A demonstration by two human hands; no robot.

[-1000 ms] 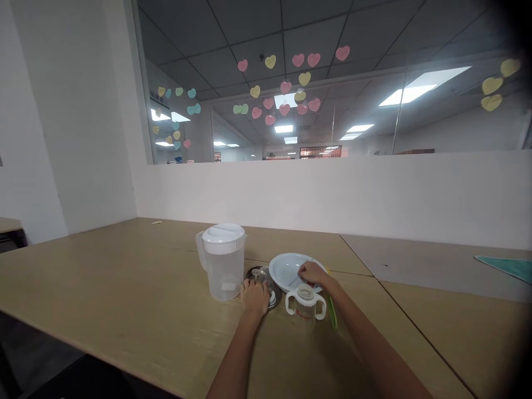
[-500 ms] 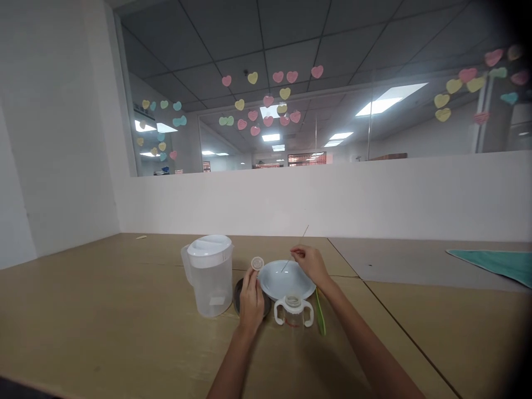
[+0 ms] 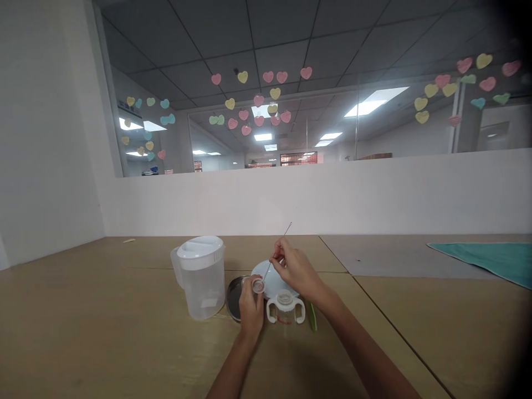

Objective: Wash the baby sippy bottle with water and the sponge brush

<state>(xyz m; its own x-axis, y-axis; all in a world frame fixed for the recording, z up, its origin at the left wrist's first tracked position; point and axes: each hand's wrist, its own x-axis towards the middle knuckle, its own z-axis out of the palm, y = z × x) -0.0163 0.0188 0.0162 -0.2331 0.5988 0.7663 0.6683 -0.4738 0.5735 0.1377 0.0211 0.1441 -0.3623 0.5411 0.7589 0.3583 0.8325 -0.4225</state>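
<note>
My left hand [image 3: 251,313] is closed around a small round whitish bottle cap [image 3: 258,286], its round face turned towards me. My right hand [image 3: 297,271] pinches a thin rod [image 3: 287,228], which slants down so that its lower end meets or lies just beside the cap; I cannot tell if it is inside. Behind both hands is a white bowl [image 3: 277,285], partly covered by the right hand. In front of the bowl stands a clear baby bottle [image 3: 285,315] with two white handles and an open top.
A translucent pitcher [image 3: 203,293] with a white lid stands left of my hands. Beside it is a dark round dish [image 3: 233,299], partly behind my left hand. A green-handled utensil [image 3: 312,318] lies right of the bottle. A teal cloth [image 3: 490,260] is at the far right.
My left hand has brought the cap down in front of the bowl's left edge. My right hand has moved the rod left, from over the bowl to the cap. The camera view has shifted slightly right.
</note>
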